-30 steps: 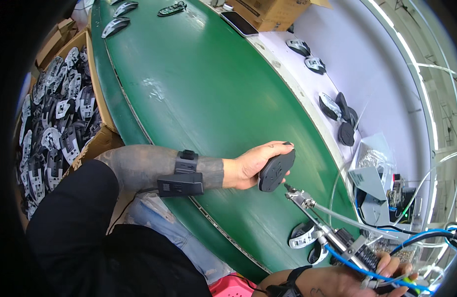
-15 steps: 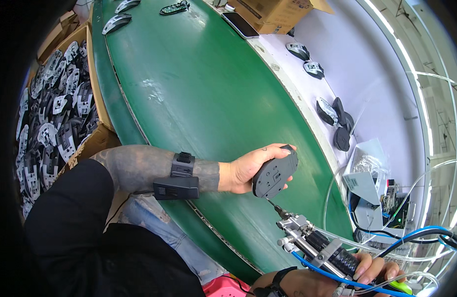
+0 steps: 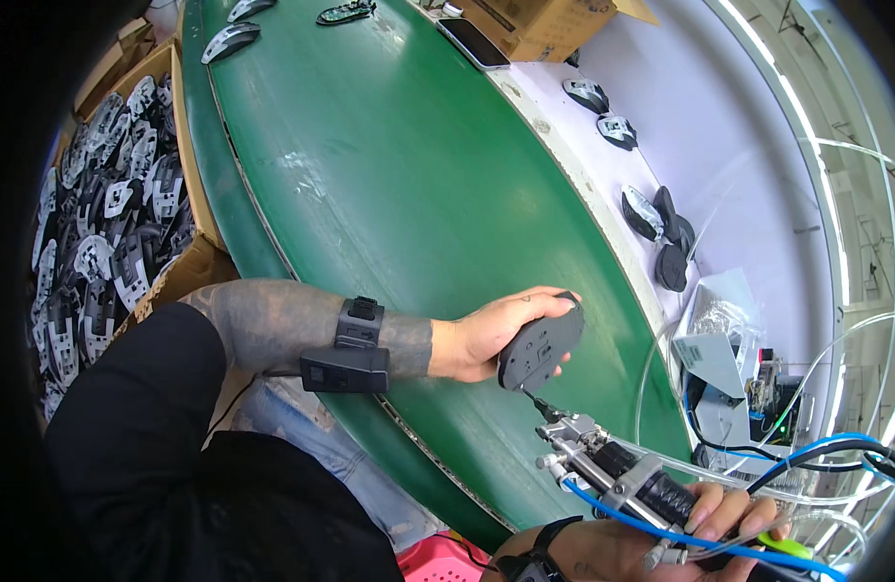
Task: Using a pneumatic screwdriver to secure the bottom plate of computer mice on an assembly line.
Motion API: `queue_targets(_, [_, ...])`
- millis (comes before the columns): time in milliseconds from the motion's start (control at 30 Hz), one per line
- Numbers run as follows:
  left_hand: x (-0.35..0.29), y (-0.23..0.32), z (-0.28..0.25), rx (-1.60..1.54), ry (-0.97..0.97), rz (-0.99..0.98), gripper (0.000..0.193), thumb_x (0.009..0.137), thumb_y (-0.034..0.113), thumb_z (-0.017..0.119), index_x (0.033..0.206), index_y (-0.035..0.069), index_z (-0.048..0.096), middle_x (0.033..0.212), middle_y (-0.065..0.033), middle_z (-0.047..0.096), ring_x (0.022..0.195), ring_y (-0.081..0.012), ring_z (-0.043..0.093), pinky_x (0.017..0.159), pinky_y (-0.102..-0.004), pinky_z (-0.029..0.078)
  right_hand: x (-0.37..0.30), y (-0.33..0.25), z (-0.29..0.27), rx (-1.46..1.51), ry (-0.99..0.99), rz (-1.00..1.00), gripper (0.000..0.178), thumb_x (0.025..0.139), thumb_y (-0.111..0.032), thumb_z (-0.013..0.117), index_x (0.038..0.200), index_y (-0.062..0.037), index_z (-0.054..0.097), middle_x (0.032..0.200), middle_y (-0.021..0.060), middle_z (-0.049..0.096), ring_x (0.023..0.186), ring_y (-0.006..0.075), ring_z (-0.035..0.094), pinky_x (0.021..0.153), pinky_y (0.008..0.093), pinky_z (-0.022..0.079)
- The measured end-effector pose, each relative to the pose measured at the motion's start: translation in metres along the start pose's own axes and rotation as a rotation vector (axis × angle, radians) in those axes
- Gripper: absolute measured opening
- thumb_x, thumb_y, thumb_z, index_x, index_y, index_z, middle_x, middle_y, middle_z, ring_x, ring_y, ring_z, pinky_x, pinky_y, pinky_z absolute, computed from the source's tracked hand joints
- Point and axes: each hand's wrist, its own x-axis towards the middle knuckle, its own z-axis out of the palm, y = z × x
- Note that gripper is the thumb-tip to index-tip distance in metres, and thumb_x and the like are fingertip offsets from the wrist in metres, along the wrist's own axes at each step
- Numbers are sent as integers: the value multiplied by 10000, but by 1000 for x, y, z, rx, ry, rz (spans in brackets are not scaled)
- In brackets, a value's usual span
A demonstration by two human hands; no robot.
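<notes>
My left hand (image 3: pixel 486 338) is closed around a black computer mouse (image 3: pixel 542 344), its underside with small holes facing up toward me, held over the green belt. My right hand (image 3: pixel 734 524), at the lower right, grips a pneumatic screwdriver (image 3: pixel 627 482) with a metal frame, a black body and blue and clear air hoses. The driver's thin bit (image 3: pixel 532 396) points at the near end of the mouse. It lies at or very close to the edge there; whether it touches, I cannot tell.
A green conveyor belt (image 3: pixel 399 194) runs across. On the left stands a cardboard box (image 3: pixel 191 160) full of mouse shells (image 3: pixel 123 199). Along the white ledge lie a phone (image 3: pixel 474 44), mouse parts (image 3: pixel 643 211) and a small machine (image 3: pixel 772 398). Hoses (image 3: pixel 806 456) loop at the right.
The screwdriver has shifted slightly left and up, with its body turned a little. The mouse has tilted slightly in my left hand, which stays nearly in place.
</notes>
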Motion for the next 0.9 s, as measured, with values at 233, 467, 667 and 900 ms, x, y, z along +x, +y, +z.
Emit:
queue_targets(233, [3,-1,-1,138,289,37,415,886,331,572,1224,122,451,996,-69,531,825,-178,598,700,-319,535,-8,-5,6,155,100,-195,351,869,-147,530,1189,-8,493,1024,136,577,637,182,542,569,290,430])
queue_targets(467, [-5,-17,-1,122,192,-50,417,891,339,555,1251,161,440,990,-79,544,810,-197,612,622,-333,543,-4,-13,-3,61,-97,24,393,864,-186,537,1219,-20,506,1052,114,573,670,180,531,597,298,417])
queue_targets(667, [-9,-16,11,164,153,-97,402,907,354,517,1263,193,425,998,-91,544,816,-199,606,575,-351,543,-1,-10,-4,122,-106,-2,388,874,-174,524,1209,18,494,1061,148,572,677,201,541,633,327,431])
queue_targets(900, [-10,-11,6,137,149,-89,395,923,338,496,1274,176,410,1012,-97,544,833,-193,603,550,-343,542,1,7,4,112,-101,26,362,887,-169,513,1197,17,488,1006,142,565,678,198,540,634,327,427])
